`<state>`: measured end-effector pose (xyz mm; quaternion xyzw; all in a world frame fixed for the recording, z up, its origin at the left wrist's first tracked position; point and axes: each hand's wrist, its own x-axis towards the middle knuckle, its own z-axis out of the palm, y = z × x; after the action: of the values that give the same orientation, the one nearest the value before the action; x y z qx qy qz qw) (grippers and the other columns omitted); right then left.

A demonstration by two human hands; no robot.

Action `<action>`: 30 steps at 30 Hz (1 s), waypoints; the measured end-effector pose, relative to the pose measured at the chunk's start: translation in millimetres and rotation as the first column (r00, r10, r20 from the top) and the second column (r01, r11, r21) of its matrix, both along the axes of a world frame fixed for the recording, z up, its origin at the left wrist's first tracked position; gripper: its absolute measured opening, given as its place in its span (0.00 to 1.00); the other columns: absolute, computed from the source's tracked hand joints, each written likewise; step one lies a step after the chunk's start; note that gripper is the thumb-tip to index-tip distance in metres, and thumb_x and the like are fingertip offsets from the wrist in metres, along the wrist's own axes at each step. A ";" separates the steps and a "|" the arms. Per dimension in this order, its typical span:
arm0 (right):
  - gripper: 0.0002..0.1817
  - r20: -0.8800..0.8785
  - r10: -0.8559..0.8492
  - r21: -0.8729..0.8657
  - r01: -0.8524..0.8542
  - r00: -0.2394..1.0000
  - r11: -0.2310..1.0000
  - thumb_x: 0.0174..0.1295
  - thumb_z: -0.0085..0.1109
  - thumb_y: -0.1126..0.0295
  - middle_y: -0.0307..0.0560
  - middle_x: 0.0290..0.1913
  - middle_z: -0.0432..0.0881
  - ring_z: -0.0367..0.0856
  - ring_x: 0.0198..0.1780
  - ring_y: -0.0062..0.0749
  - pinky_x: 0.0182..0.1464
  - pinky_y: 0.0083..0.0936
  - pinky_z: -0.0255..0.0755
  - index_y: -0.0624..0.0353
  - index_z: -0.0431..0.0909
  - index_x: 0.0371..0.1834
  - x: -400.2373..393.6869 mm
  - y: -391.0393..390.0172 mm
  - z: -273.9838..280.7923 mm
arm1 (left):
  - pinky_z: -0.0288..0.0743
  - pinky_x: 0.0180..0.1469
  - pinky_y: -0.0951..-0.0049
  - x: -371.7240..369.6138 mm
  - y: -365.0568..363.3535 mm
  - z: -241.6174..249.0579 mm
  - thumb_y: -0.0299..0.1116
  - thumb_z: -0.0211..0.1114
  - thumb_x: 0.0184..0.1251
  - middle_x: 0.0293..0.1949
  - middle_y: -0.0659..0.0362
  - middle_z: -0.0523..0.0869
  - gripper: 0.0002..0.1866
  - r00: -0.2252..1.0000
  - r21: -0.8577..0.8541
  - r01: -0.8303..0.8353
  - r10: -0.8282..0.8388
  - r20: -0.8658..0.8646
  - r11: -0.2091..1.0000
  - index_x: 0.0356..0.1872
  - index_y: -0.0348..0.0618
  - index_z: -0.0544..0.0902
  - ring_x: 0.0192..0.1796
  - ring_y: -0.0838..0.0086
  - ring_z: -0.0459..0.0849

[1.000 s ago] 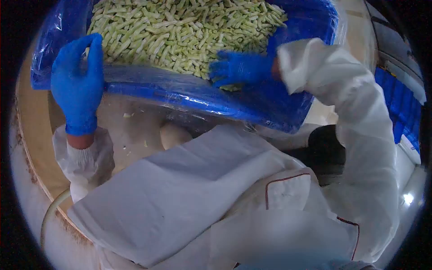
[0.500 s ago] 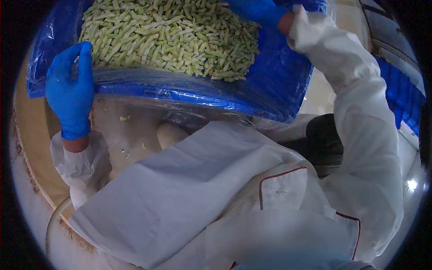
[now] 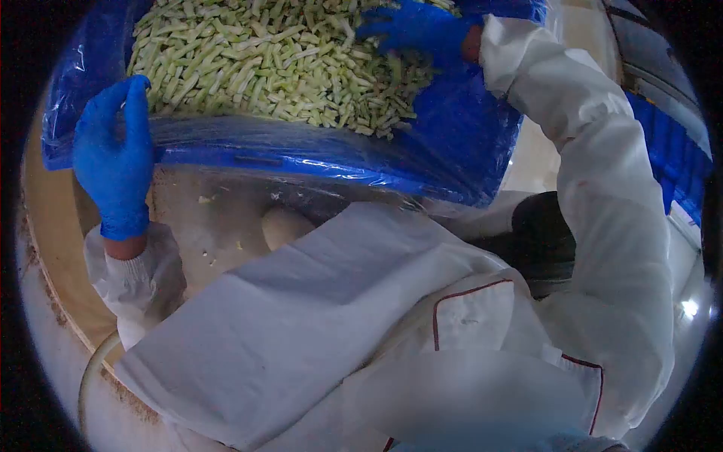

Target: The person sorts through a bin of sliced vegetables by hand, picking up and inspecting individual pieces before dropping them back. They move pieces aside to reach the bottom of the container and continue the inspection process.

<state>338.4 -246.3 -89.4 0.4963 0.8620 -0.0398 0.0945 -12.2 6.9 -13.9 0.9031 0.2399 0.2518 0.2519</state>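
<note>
Pale green cut vegetable pieces (image 3: 263, 64) lie in a wide heap in a blue tray (image 3: 467, 128) lined with clear plastic film (image 3: 301, 143). My left hand (image 3: 113, 154), in a blue glove, is over the tray's near left corner beside the heap. Its thumb and forefinger are pinched together; what they hold, if anything, is too small to make out. My right hand (image 3: 425, 34), also gloved in blue, reaches over the far right part of the heap. Its fingers are stretched out and spread, at or just above the pieces, and their tips are partly dim.
A white apron (image 3: 316, 301) covers my lap, close below the tray. A few scraps (image 3: 207, 199) lie on the surface under the tray's near edge. Blue crates (image 3: 670, 147) stand at the right, and a pale hose (image 3: 90, 377) runs at the lower left.
My right hand has moved left and slightly down over the heap, with its fingers spreading. Pieces near it have shifted. My left hand stays pinched in nearly the same place.
</note>
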 end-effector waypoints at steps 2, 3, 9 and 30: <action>0.21 -0.170 -0.428 -0.011 0.432 0.888 0.902 0.65 0.45 0.62 0.57 0.57 0.72 0.70 0.57 0.48 0.60 0.35 0.63 0.60 0.68 0.59 4.5 4.3 19.5 | 0.73 0.45 0.72 0.6 0.8 1.5 0.32 0.63 0.61 0.36 0.54 0.85 0.08 1.000 0.011 0.003 -0.003 -0.010 1.000 0.38 0.41 0.84 0.40 0.67 0.83; 0.21 -0.253 -0.440 -0.044 0.444 0.862 0.895 0.65 0.45 0.62 0.57 0.57 0.72 0.70 0.57 0.49 0.61 0.36 0.63 0.60 0.69 0.59 12.2 9.9 28.7 | 0.73 0.45 0.72 0.7 0.5 2.6 0.32 0.63 0.61 0.36 0.54 0.85 0.08 1.000 0.019 0.003 -0.003 -0.015 1.000 0.38 0.41 0.84 0.40 0.67 0.83; 0.19 -0.036 -0.487 -0.135 0.478 0.873 0.868 0.63 0.48 0.62 0.53 0.59 0.70 0.69 0.59 0.48 0.63 0.38 0.60 0.55 0.72 0.56 37.5 -7.0 55.3 | 0.71 0.50 0.74 -3.0 0.2 -0.5 0.28 0.60 0.64 0.41 0.56 0.84 0.09 0.996 -0.075 -0.053 0.047 -0.081 0.996 0.43 0.38 0.83 0.45 0.72 0.80; 0.39 0.062 -0.313 -0.401 0.311 0.948 0.862 0.45 0.61 0.40 0.50 0.62 0.67 0.62 0.63 0.51 0.64 0.50 0.53 0.48 0.72 0.59 -74.4 18.1 -8.3 | 0.70 0.42 0.63 8.1 -10.6 21.6 0.29 0.64 0.56 0.31 0.55 0.82 0.04 0.999 0.241 0.020 -0.013 -0.029 0.970 0.31 0.42 0.82 0.36 0.60 0.79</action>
<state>264.0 -228.2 -97.7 0.5984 0.7436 -0.2337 0.1855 -4.2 -3.7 7.7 0.9323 0.2036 0.2647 0.1391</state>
